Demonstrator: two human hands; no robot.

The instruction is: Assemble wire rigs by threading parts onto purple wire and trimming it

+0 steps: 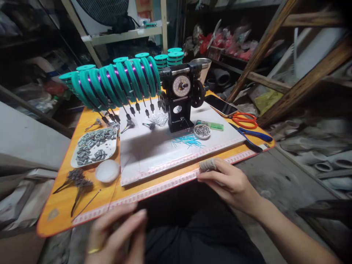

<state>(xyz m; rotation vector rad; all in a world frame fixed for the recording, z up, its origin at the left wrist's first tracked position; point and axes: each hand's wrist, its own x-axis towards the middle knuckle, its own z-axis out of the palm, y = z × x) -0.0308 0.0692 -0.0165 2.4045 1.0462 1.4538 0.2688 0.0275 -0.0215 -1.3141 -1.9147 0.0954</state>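
Observation:
My left hand (118, 234) is low in the view, blurred, with a ring on one finger. Its thumb and fingertips are drawn together in a pinch; anything between them is too small or smeared to make out. My right hand (232, 185) is at the table's front edge, with grey wrapping (207, 165) round a fingertip. Its thumb and fingers are pressed together, and what they hold, if anything, is hidden. Beyond both hands stands a black hand-cranked winding machine (180, 99) with a dial. Teal spools (118, 82) with purple wire line its left side, small dark weights hanging beneath.
On the orange table (59, 200) are a white tray (114, 146) of small grey parts, a white lid (107, 171), dark bundles (79, 181), blue strips (188, 141), a dish of metal bits (202, 131), pliers (250, 137), orange-handled scissors (244, 119) and a phone (221, 105).

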